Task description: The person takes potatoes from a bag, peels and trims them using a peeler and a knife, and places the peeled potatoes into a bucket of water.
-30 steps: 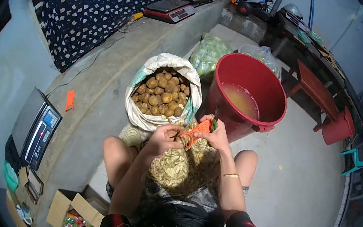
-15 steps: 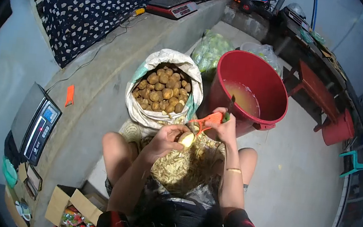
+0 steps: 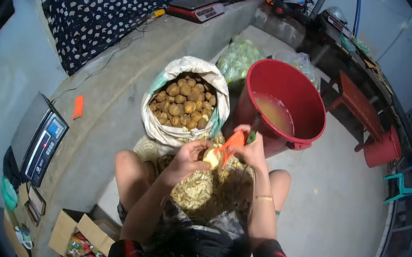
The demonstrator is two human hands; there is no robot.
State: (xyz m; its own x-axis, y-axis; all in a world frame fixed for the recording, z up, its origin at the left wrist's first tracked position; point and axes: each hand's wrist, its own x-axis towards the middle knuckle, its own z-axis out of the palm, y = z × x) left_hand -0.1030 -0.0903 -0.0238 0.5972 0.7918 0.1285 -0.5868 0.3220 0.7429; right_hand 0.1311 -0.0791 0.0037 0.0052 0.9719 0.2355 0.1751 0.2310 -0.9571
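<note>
My left hand [image 3: 185, 161] is closed around a potato [image 3: 211, 158], its pale peeled flesh facing my other hand. In my right hand [image 3: 255, 151] is an orange peeler [image 3: 234, 143], its head against the potato. A thin dark piece with a green part [image 3: 252, 136] also sticks up from that hand; I cannot tell exactly what it is. Below both hands spreads a heap of potato peelings [image 3: 193, 191] between the legs. Just beyond them stands an open white sack [image 3: 152, 124] full of unpeeled brown potatoes [image 3: 181, 100].
A big red bucket [image 3: 316, 106] with cloudy liquid stands ahead right. Behind it are plastic bags of green produce [image 3: 240, 58]. On the left ledge lie a digital scale [image 3: 48, 147] and an orange item [image 3: 78, 106]. An open cardboard box [image 3: 63, 232] sits lower left.
The peeler has turned in my right hand and moved onto the potato. The potato has rotated in my left hand, showing a rounder peeled face.
</note>
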